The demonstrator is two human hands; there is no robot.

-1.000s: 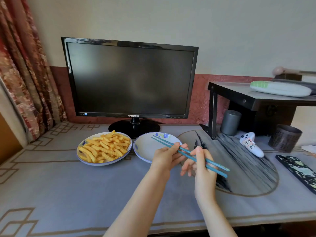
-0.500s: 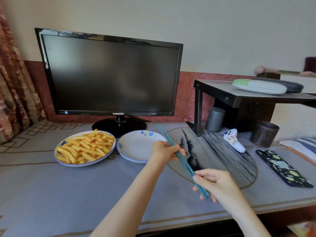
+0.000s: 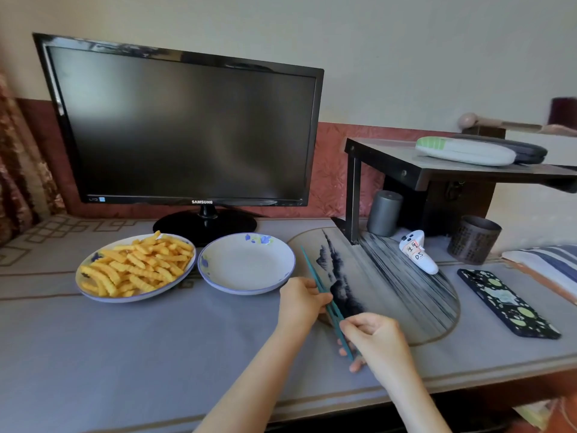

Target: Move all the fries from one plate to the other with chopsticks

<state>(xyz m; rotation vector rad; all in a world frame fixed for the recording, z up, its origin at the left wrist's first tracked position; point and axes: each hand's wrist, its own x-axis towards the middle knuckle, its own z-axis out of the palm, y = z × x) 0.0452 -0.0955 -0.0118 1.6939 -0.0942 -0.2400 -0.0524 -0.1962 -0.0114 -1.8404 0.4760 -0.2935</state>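
Observation:
A pile of yellow crinkle-cut fries [image 3: 137, 267] fills the left plate [image 3: 93, 296]. Right beside it stands an empty white plate [image 3: 246, 267] with blue flowers on its rim. A pair of teal chopsticks [image 3: 312, 273] points up and away over the table, right of the empty plate. My left hand [image 3: 299, 303] grips the chopsticks at their middle. My right hand [image 3: 374, 339] pinches them near their lower end, fingers curled round them.
A black monitor [image 3: 187, 132] stands behind the plates. To the right lie a round ink-painted mat [image 3: 406, 289], a phone [image 3: 505, 303], a small white figure [image 3: 416, 251], a grey cylinder [image 3: 384, 212], a dark cup [image 3: 473, 234] and a raised black shelf [image 3: 437, 170].
The chopsticks have swung from pointing left over the empty plate to pointing up beside it. Both hands came closer together and nearer to me, right of the plate.

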